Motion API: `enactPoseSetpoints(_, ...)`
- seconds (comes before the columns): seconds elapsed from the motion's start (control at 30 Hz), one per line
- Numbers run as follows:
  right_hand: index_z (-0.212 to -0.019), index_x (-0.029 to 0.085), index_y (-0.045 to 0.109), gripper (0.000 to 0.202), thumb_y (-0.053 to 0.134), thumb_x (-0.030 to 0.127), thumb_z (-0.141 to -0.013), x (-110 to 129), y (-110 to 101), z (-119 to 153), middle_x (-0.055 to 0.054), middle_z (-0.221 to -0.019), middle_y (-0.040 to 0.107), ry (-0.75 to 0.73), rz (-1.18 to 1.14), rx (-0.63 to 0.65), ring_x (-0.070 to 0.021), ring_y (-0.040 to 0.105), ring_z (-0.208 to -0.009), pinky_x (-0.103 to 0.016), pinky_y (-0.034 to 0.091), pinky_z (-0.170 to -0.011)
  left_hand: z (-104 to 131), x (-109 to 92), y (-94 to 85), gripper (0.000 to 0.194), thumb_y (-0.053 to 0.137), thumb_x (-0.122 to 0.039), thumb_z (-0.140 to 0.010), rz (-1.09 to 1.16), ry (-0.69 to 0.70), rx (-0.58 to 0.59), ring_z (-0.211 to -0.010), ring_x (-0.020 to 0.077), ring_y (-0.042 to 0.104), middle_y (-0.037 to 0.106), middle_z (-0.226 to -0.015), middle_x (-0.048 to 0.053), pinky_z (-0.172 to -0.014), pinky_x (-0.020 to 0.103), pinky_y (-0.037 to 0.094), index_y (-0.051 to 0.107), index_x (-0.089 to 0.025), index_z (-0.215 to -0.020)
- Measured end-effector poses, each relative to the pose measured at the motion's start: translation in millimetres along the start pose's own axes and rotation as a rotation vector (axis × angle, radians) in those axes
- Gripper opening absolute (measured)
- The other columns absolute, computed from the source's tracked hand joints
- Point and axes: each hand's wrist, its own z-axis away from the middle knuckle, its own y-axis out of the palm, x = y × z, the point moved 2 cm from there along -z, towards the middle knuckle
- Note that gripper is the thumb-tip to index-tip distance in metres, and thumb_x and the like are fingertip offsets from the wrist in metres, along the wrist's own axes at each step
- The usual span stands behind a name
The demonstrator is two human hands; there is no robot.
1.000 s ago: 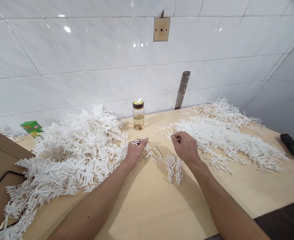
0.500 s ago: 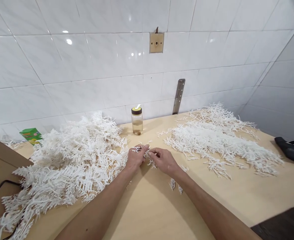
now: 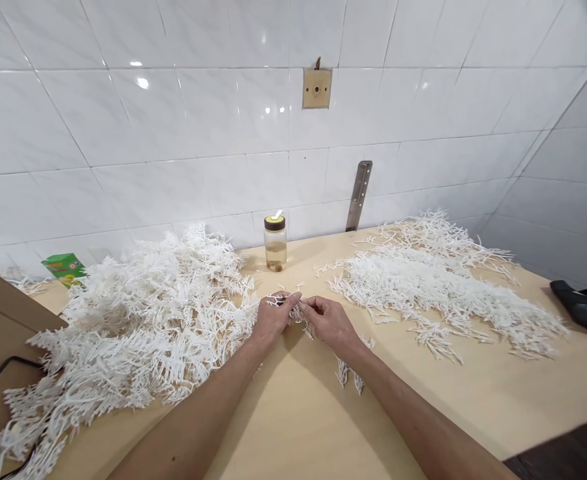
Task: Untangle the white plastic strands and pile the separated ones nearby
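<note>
My left hand (image 3: 274, 316) is closed on a white branched plastic sprig (image 3: 300, 317), its thumb pressed against the fingers. Close against it, my right hand (image 3: 329, 321) pinches the same sprig between thumb and forefinger. The fingertips of both hands almost meet, and they partly hide the piece. A large heap of white branched sprigs (image 3: 148, 327) lies to the left, reaching up to my left hand. To the right is a flatter, spread-out pile of white sprigs (image 3: 433, 287). A few loose sprigs (image 3: 342, 373) lie beside my right forearm.
A clear jar with a dark-rimmed yellow lid (image 3: 276, 247) stands behind my hands, holding liquid. A green box (image 3: 64, 268) is behind the left heap, near a brown cardboard panel (image 3: 8, 333). A black object (image 3: 583, 307) sits at the right edge. A metal bracket (image 3: 359, 195) is against the tiled wall.
The camera view has shifted slightly. Both hands stay together at the sprig, with only small finger movements; the piles look the same.
</note>
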Motion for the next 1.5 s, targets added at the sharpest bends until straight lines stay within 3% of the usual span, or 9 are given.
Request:
enactPoseSetpoints(0.23,-0.068,0.019,0.059,0.025,0.054,0.040,-0.080,3,-1,2,-0.001,-0.061,0.061,-0.048,0.159,-0.051,-0.0154,0.053,-0.058,-0.026,0.038,-0.055,2,-5,-0.1,0.039,0.068,-0.052,-0.073,-0.133,-0.009,-0.001,-0.042,0.0095,0.043,0.049,-0.044,-0.004,-0.046,0.023,0.033,0.059,-0.017,-0.059)
enactPoseSetpoints(0.63,-0.068,0.020,0.056,0.020,0.053,0.034,-0.082,-1,-2,2,-0.001,-0.063,0.061,-0.081,0.227,-0.098,-0.0163,0.055,-0.059,-0.027,0.040,-0.057,4,-6,-0.7,0.028,0.062,-0.045,-0.078,-0.221,-0.015,0.109,-0.045,0.0116,0.045,0.050,-0.048,-0.004,-0.049,0.024,0.034,0.059,-0.019,-0.068)
enactPoseSetpoints(0.77,-0.069,0.020,0.056,0.014,0.053,0.025,-0.082,-1,1,4,-0.001,-0.066,0.060,-0.150,0.317,-0.127,-0.0155,0.053,-0.060,-0.026,0.040,-0.059,3,-2,0.1,0.026,0.054,-0.039,-0.082,-0.390,0.098,0.108,-0.055,0.0141,0.046,0.050,-0.055,-0.002,-0.056,0.026,0.034,0.049,-0.020,-0.064)
enactPoseSetpoints(0.93,-0.072,0.020,0.052,0.014,0.050,0.015,-0.084,0,12,5,-0.004,-0.078,0.060,-0.276,0.552,-0.157,-0.0167,0.053,-0.071,-0.028,0.039,-0.066,4,1,3.2,0.020,0.046,-0.029,-0.086,-0.652,0.362,0.029,-0.062,0.0176,0.046,0.053,-0.065,0.001,-0.060,0.029,0.030,0.046,-0.022,-0.068)
enactPoseSetpoints(1.07,-0.073,0.020,0.053,0.013,0.048,0.013,-0.083,1,3,-3,-0.005,-0.076,0.059,-0.220,0.584,-0.283,-0.0164,0.050,-0.065,-0.028,0.038,-0.063,9,-6,4.9,0.016,0.048,-0.029,-0.086,-0.621,0.479,-0.010,-0.067,0.0183,0.049,0.055,-0.069,0.002,-0.065,0.029,0.034,0.048,-0.022,-0.072)
enactPoseSetpoints(1.13,-0.069,0.020,0.053,0.015,0.047,0.013,-0.081,4,-15,-7,-0.005,-0.071,0.059,-0.183,0.544,-0.423,-0.0170,0.051,-0.064,-0.029,0.040,-0.065,11,-10,3.7,0.020,0.050,-0.034,-0.087,-0.521,0.426,-0.034,-0.066,0.0170,0.050,0.055,-0.066,0.001,-0.066,0.028,0.036,0.051,-0.022,-0.071)
enactPoseSetpoints(1.23,-0.075,0.019,0.059,0.016,0.048,0.026,-0.084,6,-51,-13,-0.007,-0.073,0.064,-0.206,0.437,-0.592,-0.0189,0.056,-0.067,-0.032,0.042,-0.070,8,-9,1.1,0.030,0.055,-0.042,-0.084,-0.290,0.216,0.010,-0.059,0.0141,0.050,0.056,-0.060,-0.001,-0.060,0.025,0.037,0.058,-0.019,-0.066)
enactPoseSetpoints(1.33,-0.079,0.018,0.062,0.021,0.053,0.037,-0.083,1,-85,-17,-0.006,-0.070,0.065,-0.118,0.405,-0.733,-0.0213,0.058,-0.066,-0.035,0.044,-0.071,4,-4,-1.6,0.037,0.063,-0.052,-0.077,-0.088,0.012,0.064,-0.044,0.0091,0.036,0.044,-0.047,-0.005,-0.047,0.023,0.027,0.061,-0.017,-0.064)
enactPoseSetpoints(1.5,-0.088,0.015,0.064,0.024,0.055,0.035,-0.079,-6,-104,-17,-0.010,-0.077,0.068,-0.073,0.502,-0.725,-0.0233,0.060,-0.066,-0.038,0.045,-0.073,3,-3,-2.9,0.042,0.070,-0.057,-0.070,0.060,-0.108,0.085,-0.038,0.0054,0.025,0.034,-0.041,-0.008,-0.042,0.021,0.016,0.059,-0.017,-0.062)
